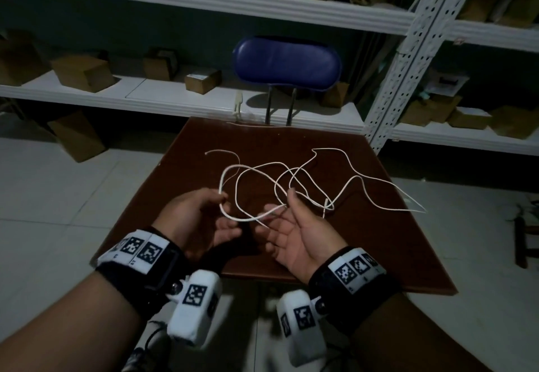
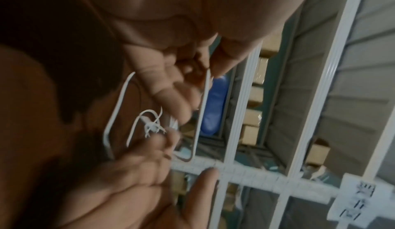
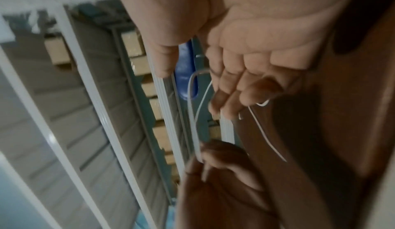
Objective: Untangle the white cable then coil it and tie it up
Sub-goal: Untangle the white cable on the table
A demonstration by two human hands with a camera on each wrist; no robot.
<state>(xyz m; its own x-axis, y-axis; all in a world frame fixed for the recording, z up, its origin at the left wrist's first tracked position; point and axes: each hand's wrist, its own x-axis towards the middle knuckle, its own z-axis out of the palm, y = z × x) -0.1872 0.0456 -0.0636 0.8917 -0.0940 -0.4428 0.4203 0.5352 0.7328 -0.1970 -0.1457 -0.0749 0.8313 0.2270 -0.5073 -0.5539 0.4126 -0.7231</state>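
Both hands are up over the near edge of the brown desk [image 1: 388, 243] in the head view: the left hand [image 1: 198, 222] pinches a loop of the white cable [image 1: 291, 179] between thumb and fingertip, and the right hand [image 1: 294, 234], palm up, pinches another strand. Loose crossing loops sprawl over the desk's middle, one end trailing toward its right edge. Left wrist view: thumb and finger nip the cable [image 2: 203, 101], blurred right hand [image 2: 149, 173] beyond. Right wrist view: fingers [image 3: 230, 97] curl on the cable [image 3: 194, 114], left hand [image 3: 218, 173] gripping below.
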